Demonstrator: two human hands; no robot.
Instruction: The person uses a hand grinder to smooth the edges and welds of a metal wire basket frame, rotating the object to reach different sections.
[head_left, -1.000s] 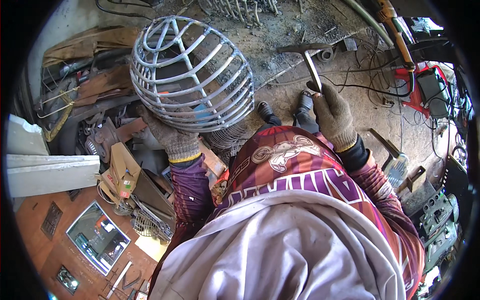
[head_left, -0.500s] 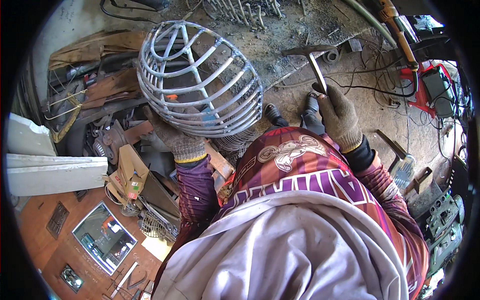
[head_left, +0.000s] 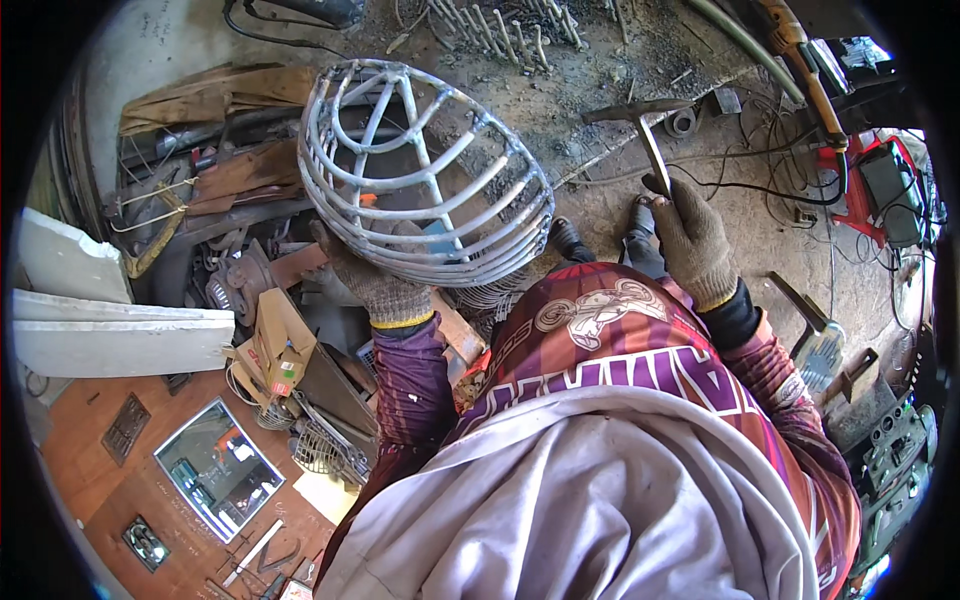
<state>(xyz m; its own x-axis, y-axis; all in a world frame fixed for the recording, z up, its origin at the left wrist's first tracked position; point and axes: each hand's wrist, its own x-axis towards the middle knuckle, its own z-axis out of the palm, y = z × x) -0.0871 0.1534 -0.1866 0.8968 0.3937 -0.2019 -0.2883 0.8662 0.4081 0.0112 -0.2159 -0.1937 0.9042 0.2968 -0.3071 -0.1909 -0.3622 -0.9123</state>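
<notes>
My left hand, in a knitted work glove, is closed on the lower left edge of a rounded cage of welded grey metal bars. The cage is held up in front of me, tilted, and its bars hide part of the fingers. To the right, my gloved right hand is wrapped round the handle of a chipping hammer. The hammer's long narrow head points up and away, apart from the cage.
Short metal rods stand upright on the gritty work surface ahead. An angle grinder and a red-and-black machine with cables lie at the right. Scrap, a cardboard box and white slabs crowd the left.
The whole view has shifted slightly, so everything sits a little further right. Both hands keep their hold on the cage and the hammer, with little movement of their own.
</notes>
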